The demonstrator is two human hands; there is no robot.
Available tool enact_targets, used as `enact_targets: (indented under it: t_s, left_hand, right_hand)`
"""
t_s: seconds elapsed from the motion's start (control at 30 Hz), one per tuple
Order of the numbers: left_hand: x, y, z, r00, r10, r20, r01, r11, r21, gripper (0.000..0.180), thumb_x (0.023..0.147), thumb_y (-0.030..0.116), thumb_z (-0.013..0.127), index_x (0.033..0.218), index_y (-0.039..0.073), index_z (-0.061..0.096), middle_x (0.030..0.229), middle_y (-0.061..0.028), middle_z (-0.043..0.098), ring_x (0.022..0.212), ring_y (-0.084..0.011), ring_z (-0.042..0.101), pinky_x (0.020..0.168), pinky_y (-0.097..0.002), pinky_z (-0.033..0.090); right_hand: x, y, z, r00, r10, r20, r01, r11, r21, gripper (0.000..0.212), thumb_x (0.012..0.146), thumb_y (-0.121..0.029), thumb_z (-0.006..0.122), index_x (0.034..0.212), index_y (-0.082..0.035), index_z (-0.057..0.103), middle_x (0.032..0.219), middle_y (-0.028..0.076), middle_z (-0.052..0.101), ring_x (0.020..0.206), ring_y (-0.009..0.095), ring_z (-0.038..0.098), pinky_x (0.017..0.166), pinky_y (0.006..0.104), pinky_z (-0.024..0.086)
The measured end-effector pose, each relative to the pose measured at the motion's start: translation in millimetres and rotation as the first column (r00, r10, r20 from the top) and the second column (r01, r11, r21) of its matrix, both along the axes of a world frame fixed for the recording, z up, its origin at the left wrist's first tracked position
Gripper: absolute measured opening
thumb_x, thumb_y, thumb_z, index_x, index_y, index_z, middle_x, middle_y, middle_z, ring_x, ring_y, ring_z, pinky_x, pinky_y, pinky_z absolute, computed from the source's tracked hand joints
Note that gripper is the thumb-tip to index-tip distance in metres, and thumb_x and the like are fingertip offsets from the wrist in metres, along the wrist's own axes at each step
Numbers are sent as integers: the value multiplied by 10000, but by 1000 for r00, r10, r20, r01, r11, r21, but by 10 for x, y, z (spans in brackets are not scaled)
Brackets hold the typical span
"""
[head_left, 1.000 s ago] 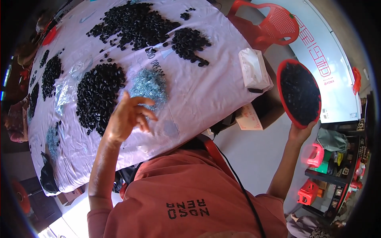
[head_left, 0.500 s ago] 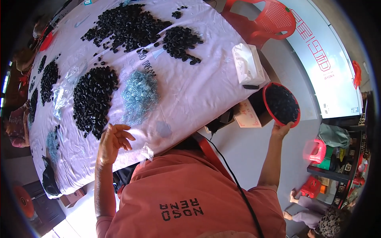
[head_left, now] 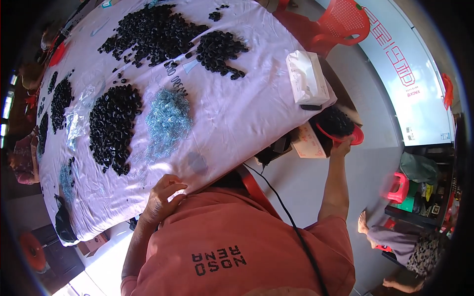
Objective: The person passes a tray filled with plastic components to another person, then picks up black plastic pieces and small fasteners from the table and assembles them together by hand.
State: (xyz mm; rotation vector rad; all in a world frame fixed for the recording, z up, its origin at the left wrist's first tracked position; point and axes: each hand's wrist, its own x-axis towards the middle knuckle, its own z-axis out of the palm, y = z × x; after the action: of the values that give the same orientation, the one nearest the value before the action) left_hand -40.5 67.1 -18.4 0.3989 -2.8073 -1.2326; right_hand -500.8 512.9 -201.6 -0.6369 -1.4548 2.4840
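Clearly, hands (head_left: 166, 195) apart (right one (head_left: 341, 146) grips red bowl (head_left: 358, 134)).

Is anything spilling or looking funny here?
Yes: the red bowl in the right hand is tilted over the cardboard box, black pieces at its far side, like a spill; I can't tell whether any fell. A black clump sits apart from the big black heaps on the table.
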Motion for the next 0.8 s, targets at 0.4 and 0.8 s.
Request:
enact_targets:
  t_s: [0.4,0.8]
  left_hand:
    - [-11,35,-64,995,34,-98,-45,993,-107,161,771,-38,682,914,35,688,938,-113,631,858,-281,653,720,-344,538]
    - [61,27,-92,986,120,-115,-130,988,-80,153,783,-73,641,881,35,689,912,-110,627,831,-271,655,700,-343,539]
  right_hand:
    - [-78,-13,139,982,-166,91,148,974,174,546,994,-426,454,1319,13,468,1298,169,552,1115,346,600,891,483,560]
    - [-171,82,96,976,-198,85,186,973,138,627,1009,-503,342,1361,8,434,1329,177,536,1181,381,558,940,540,519]
